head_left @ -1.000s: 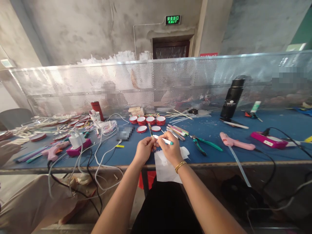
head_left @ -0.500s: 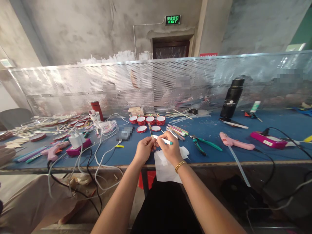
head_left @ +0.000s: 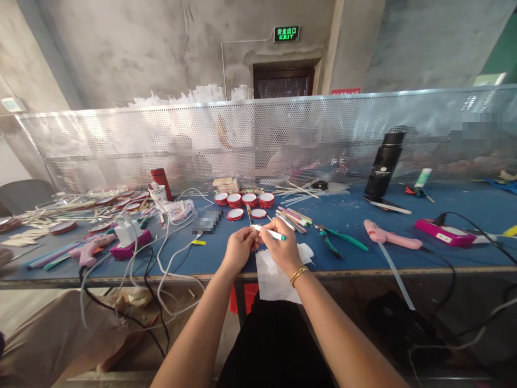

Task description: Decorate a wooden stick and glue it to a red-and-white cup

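My right hand is closed around a white marker with a teal end, its tip side pointing left toward my other hand. Pinched in my left hand is a thin, flat brownish stick that sticks up past the fingertips. The two hands meet at the fingertips, so the marker's tip is hard to make out. Under my right hand a white sheet hangs over the table edge. Just beyond the hands lie round red-rimmed white discs, some stacked.
Coloured markers and teal-handled pliers lie right of my hands. Farther right are a pink glue gun, a magenta power strip and a black bottle. White cables tangle at left, beside another person's leg.
Both hands stay in nearly the same place, still holding the marker and the stick. At the far left edge, the other person's hand has shifted slightly.
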`<move>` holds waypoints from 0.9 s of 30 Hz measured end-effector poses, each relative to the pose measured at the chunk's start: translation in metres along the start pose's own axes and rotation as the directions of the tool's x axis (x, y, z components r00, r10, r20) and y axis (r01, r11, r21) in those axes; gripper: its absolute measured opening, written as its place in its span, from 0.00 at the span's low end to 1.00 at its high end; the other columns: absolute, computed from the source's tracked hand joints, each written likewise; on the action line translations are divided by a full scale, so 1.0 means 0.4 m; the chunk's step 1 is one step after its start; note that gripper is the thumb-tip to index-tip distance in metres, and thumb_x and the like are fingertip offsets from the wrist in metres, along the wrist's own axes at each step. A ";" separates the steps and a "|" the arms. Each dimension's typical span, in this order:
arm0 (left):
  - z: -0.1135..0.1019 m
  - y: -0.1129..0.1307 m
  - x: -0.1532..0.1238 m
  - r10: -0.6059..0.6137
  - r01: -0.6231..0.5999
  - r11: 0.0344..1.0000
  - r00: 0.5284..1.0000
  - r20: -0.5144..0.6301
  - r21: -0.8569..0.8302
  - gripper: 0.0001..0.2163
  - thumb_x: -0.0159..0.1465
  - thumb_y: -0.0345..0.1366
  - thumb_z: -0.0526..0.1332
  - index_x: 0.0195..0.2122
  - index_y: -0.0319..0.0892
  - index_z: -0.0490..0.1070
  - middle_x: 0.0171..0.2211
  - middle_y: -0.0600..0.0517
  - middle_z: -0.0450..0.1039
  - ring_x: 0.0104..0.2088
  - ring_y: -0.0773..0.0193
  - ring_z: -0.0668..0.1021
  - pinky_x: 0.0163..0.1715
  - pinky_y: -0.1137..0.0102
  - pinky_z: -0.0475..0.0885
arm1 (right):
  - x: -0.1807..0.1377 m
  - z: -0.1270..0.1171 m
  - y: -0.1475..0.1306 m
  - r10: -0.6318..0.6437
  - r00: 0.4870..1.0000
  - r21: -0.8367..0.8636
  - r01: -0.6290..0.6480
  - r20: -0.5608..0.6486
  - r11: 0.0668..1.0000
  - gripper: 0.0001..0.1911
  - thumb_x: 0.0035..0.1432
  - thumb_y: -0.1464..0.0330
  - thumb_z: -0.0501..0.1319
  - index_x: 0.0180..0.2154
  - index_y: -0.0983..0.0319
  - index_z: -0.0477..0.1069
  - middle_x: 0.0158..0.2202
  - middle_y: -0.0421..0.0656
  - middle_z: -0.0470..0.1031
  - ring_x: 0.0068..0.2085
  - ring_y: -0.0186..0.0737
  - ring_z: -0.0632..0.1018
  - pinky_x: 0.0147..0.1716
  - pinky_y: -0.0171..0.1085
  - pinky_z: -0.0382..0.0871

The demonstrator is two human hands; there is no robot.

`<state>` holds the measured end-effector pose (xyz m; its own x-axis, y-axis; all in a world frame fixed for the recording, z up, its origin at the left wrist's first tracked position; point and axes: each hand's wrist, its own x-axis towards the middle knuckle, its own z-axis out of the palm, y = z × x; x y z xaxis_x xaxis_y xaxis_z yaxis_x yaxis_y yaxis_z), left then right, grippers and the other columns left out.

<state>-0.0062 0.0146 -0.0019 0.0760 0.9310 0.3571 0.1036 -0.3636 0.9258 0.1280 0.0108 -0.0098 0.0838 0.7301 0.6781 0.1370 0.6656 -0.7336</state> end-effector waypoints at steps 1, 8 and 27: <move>0.000 0.000 0.000 0.001 -0.001 1.000 1.000 -0.002 0.003 0.15 0.58 0.46 0.64 0.22 0.41 0.69 0.19 0.55 0.68 0.20 0.70 0.67 0.22 0.74 0.61 | 0.000 0.001 0.001 0.001 1.000 0.001 -0.001 0.005 1.000 0.07 0.59 0.66 0.61 0.29 0.56 0.65 0.23 0.38 0.75 0.27 0.41 0.77 0.30 0.39 0.71; 0.000 0.007 -0.002 -0.007 0.007 1.000 1.000 -0.003 -0.008 0.15 0.58 0.46 0.65 0.22 0.41 0.70 0.18 0.55 0.68 0.20 0.70 0.66 0.21 0.75 0.61 | 0.001 0.000 -0.001 -0.009 0.999 -0.039 0.007 -0.040 0.999 0.06 0.58 0.67 0.60 0.29 0.56 0.65 0.24 0.38 0.75 0.27 0.41 0.77 0.29 0.39 0.70; 0.001 0.003 0.000 -0.015 0.015 1.000 1.000 0.001 -0.024 0.14 0.58 0.45 0.65 0.22 0.41 0.70 0.19 0.55 0.68 0.20 0.69 0.67 0.22 0.74 0.61 | 0.001 -0.001 0.000 -0.008 0.999 -0.040 0.006 -0.052 0.999 0.07 0.59 0.65 0.60 0.29 0.56 0.65 0.24 0.39 0.74 0.28 0.42 0.77 0.30 0.39 0.71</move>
<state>-0.0059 0.0139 -0.0007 0.0751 0.9364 0.3429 0.0812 -0.3485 0.9338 0.1285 0.0110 -0.0096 0.1343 0.7156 0.6854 0.1764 0.6634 -0.7272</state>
